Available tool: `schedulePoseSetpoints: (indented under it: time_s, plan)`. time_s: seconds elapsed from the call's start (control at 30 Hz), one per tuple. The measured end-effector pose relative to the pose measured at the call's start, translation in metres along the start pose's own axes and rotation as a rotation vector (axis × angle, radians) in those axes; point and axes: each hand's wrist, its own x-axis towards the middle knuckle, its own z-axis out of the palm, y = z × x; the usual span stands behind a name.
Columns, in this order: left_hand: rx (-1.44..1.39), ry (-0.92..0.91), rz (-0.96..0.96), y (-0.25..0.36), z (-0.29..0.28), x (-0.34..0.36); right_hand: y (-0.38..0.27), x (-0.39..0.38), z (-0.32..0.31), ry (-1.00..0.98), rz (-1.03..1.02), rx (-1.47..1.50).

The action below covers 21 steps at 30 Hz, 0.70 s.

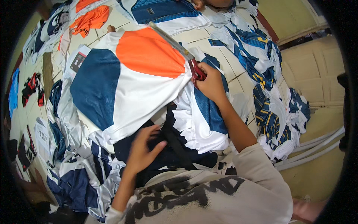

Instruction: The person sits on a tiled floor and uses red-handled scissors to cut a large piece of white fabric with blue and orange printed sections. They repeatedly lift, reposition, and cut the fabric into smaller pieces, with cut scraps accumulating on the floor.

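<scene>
My right hand [212, 83] is closed around the dark red handles of a pair of scissors [172, 42], whose long blades point up and to the left over the cloth. Under the blades spreads a large piece of white fabric [140, 95] with an orange patch and a dark blue patch. My left hand [143, 149], slightly blurred, hovers above my lap below this fabric, fingers apart and nothing in them. Beside my right forearm lies a white and blue cloth piece [209, 112] with a jagged cut edge.
Blue, white and yellow fabric scraps [257, 56] are heaped at the right by a wooden door [317, 71]. Orange cloth [91, 20] lies at the far left. Navy and white garments [76, 186] pile up near left. Another person's hand [198, 4] shows at the top edge.
</scene>
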Motion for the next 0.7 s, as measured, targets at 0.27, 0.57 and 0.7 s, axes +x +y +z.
schedulePoseSetpoints:
  time_s: [0.27, 0.57, 0.7]
  plan:
    - [-1.381, 0.42, -0.235, -0.062, 0.032, 0.103, -0.018, -0.036, -0.028, -0.139, -0.036, 0.059]
    - [-1.814, 0.31, 0.033, -0.01, 0.001, 0.12, -0.051, -0.165, -0.01, -0.978, 0.554, 1.351]
    - [-1.859, 0.35, 0.017, 0.011, 0.015, 0.121, -0.068, -0.177, -0.017, -0.962, 0.826, 1.397]
